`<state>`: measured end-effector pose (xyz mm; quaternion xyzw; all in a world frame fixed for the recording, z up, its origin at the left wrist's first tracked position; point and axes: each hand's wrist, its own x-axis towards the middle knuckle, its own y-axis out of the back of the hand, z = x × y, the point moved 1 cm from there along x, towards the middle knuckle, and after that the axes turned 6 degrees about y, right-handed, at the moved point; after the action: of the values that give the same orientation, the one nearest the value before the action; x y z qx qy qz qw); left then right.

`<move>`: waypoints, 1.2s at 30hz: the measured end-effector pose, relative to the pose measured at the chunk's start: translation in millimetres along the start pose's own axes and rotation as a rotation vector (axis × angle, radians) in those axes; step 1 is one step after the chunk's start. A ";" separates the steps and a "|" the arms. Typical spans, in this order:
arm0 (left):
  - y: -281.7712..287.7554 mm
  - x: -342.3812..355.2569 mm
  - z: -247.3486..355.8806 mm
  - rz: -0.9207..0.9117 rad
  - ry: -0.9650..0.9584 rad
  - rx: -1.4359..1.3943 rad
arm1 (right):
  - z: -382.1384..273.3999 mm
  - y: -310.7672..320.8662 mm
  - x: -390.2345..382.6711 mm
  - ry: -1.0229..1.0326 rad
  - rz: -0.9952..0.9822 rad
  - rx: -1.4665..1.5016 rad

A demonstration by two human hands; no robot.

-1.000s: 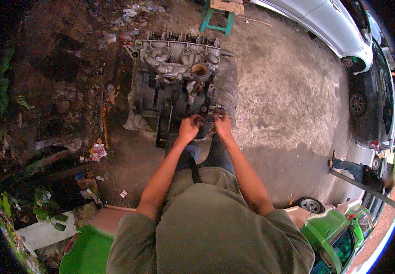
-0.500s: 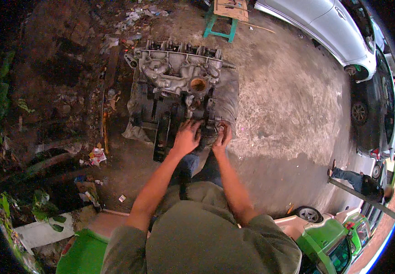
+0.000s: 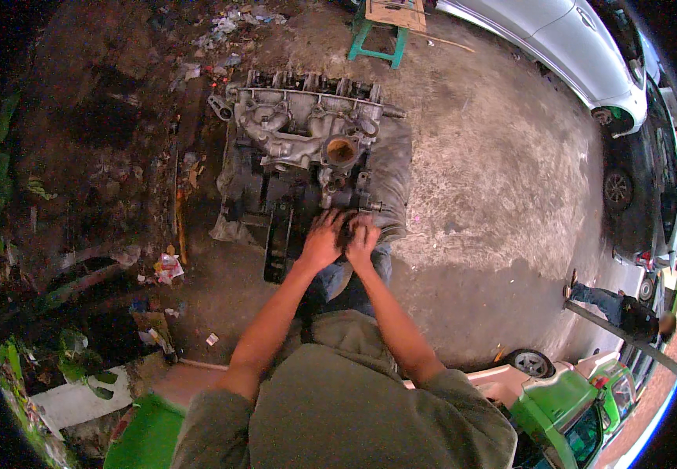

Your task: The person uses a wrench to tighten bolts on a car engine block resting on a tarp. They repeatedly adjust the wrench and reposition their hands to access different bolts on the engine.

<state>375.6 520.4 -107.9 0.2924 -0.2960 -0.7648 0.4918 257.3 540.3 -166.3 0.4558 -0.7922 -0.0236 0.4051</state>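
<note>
A greasy car engine [image 3: 311, 148] lies on a grey cloth [image 3: 392, 172] in front of me. Its pale metal intake manifold [image 3: 276, 137] has a round, rust-brown opening at the right end. At the dark near side of the engine my two hands work close together. My left hand [image 3: 324, 241] has its fingers curled over a dark part whose shape is lost in shadow. Beside it, almost touching, my right hand [image 3: 362, 239] is closed with bent fingers; whatever lies in them is hidden. A long black trough-like metal part [image 3: 278, 242] stands left of my left hand.
Beyond the engine is a wooden-topped stool [image 3: 385, 31] with green legs. A silver car [image 3: 534, 39] stands at the far right, a green vehicle [image 3: 549, 406] at the near right. Litter [image 3: 168, 268] and plants lie along the left. A person [image 3: 620, 309] is at the right.
My right hand has moved left and slightly toward me, from the engine's right part to beside my left hand. A bolt-like end now shows where it was. The left hand has barely shifted.
</note>
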 end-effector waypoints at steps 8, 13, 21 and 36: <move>-6.4 -1.2 -4.8 -0.041 0.087 0.012 | 33.7 24.2 16.4 -0.162 0.082 0.059; -3.0 1.1 -1.0 0.060 -0.003 -0.013 | 23.1 40.1 12.2 -0.935 0.433 0.805; -14.7 -3.0 10.8 0.133 0.028 -0.223 | 19.8 62.6 25.0 -1.195 0.642 1.120; -49.5 -13.0 1.3 -0.022 0.294 -0.914 | -23.1 125.1 14.3 -1.256 -0.367 0.951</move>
<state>350.4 549.5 -141.7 0.1543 0.1465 -0.7722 0.5987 181.0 610.4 -91.0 0.6038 -0.7097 -0.0017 -0.3629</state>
